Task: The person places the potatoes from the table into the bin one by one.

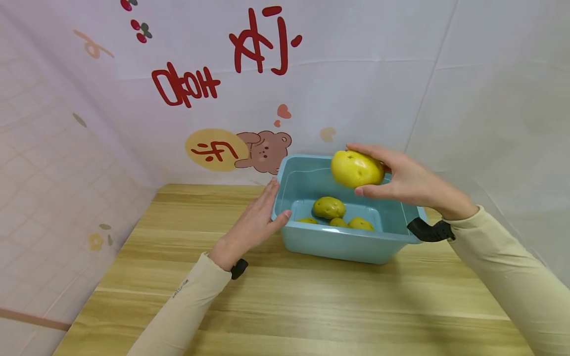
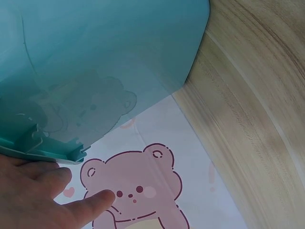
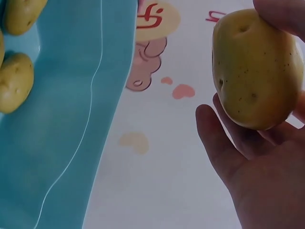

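A large yellow potato [image 1: 357, 169] is gripped between the thumb and fingers of my right hand [image 1: 407, 180], above the back part of a light blue plastic basin [image 1: 334, 243]. The right wrist view shows the same potato [image 3: 257, 69] close up, with small dark dimples in its skin. Several more potatoes lie on the basin's floor, one of them a whole potato [image 1: 329, 207] near the middle; the front wall partly hides others. My left hand [image 1: 254, 220] rests against the basin's left rim with its fingers extended. In the left wrist view, the fingers touch the basin's edge [image 2: 35, 160].
The basin stands on a wood-grain table [image 1: 276, 306] close to the back. Behind it hangs a white printed cloth [image 1: 356, 84] with red characters and a cartoon bear [image 1: 267, 151]. Another cloth side [image 1: 44, 173] borders the table on the left.
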The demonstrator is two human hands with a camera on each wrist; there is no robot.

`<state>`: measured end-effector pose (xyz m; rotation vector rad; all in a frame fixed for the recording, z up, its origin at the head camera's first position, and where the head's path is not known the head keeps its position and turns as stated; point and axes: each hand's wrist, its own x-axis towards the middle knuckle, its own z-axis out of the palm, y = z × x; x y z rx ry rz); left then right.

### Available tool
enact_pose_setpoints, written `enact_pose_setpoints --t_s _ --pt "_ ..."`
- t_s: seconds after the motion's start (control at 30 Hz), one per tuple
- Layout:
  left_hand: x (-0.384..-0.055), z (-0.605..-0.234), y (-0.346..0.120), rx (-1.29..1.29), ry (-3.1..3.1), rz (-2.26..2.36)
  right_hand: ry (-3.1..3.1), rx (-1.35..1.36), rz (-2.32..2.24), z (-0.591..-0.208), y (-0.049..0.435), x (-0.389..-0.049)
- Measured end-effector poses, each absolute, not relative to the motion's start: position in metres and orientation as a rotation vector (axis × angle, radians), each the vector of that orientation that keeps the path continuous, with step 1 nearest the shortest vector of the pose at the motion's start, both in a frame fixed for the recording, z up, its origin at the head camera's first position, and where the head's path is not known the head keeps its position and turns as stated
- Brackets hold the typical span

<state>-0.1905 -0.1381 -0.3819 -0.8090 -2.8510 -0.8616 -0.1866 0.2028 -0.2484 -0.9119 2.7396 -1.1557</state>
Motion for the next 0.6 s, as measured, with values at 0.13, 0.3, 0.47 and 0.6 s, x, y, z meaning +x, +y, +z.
enact_pose_setpoints --t_s 0.13,0.3,0.47,0.6 --pt "-0.190 -0.381 -0.138 -0.810 -2.849 -0.861 2.745 -0.893 -1.106 -0.249 0.203 -0.202" --pt "-0.190 -0.381 -0.138 -0.808 -2.851 -0.865 2.767 -0.885 -1.010 -0.251 0.202 -0.220" --pt "-0.190 -0.382 -0.137 -0.799 -2.852 -0.865 2.787 -0.940 -0.947 -0.262 0.200 -0.237" --pt "-0.191 -0.383 -0.137 -0.792 -2.848 -0.857 2.784 -0.982 -0.910 -0.272 0.196 -0.247"
